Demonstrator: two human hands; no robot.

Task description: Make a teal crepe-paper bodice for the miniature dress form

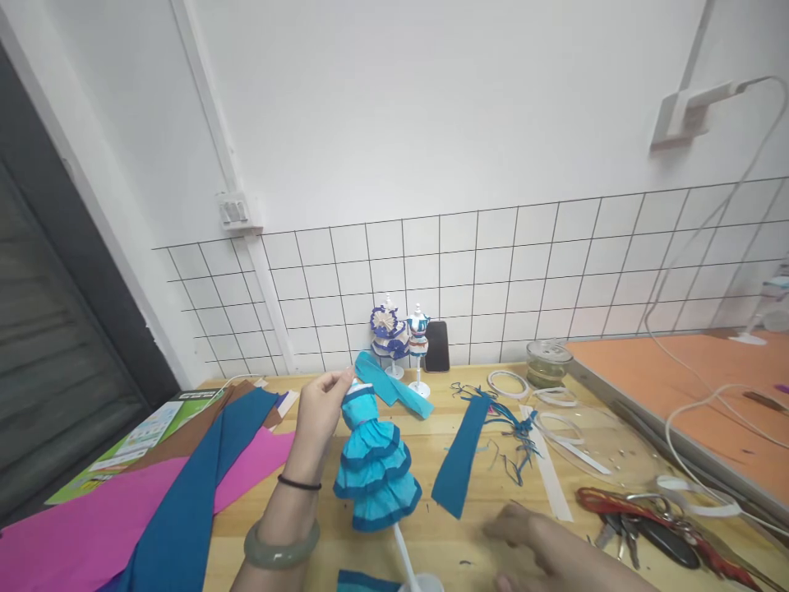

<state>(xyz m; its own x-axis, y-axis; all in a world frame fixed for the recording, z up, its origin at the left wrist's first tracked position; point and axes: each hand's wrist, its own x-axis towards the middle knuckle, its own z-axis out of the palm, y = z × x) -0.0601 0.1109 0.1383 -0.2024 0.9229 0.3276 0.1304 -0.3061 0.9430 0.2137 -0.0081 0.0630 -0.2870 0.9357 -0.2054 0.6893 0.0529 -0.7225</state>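
My left hand (324,407) pinches the top of a small white mannequin stand (403,555), which leans. The stand wears a tiered turquoise paper dress (376,464) with darker blue edging. My right hand (536,538), blurred, is low over the table with thumb and fingers apart and nothing visible in it. Nearest to that hand lies a dark teal paper strip (459,460), with thin teal scraps (521,436) beyond it. Another teal piece (366,581) is at the bottom edge by the stand's base. Behind the dress lies a twisted turquoise strip (391,385).
Two dressed mini mannequins (418,337) and a phone (437,345) stand by the tiled wall. Pink (99,526) and blue paper sheets (185,501) cover the left side. At right are keys (625,526), white tape rings (509,384), a glass jar (548,362) and a cable (671,411).
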